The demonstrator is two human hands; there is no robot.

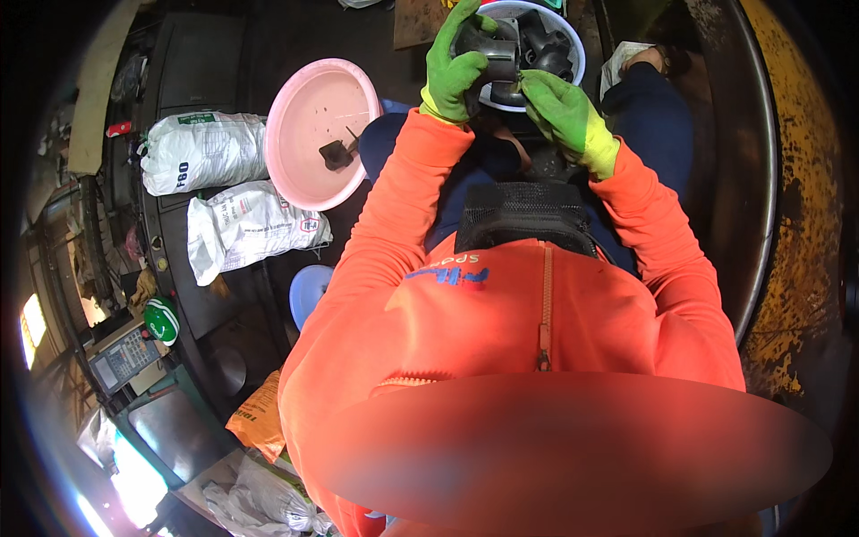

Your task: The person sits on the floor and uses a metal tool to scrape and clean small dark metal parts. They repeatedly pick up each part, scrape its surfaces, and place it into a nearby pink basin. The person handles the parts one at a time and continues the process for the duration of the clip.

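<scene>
Both my hands wear green gloves with yellow cuffs. My left hand (452, 67) is closed around a black plastic pipe fitting (501, 64), its fingers and thumb wrapped on the left side. My right hand (568, 116) is beside the fitting's lower right edge. Its thumb and fingertips are pinched together; whatever is between them is too small to make out. Beneath the fitting stands a pale lilac basin (580, 61) between my legs, with more black fittings (548, 49) in it.
To the left, a pink basin (279, 134) holds a dark piece (336, 155). White sacks (206, 152) lie beyond it. A blue round container (309, 294) sits by my left elbow. At the right runs a yellow, rust-stained metal edge (801, 179).
</scene>
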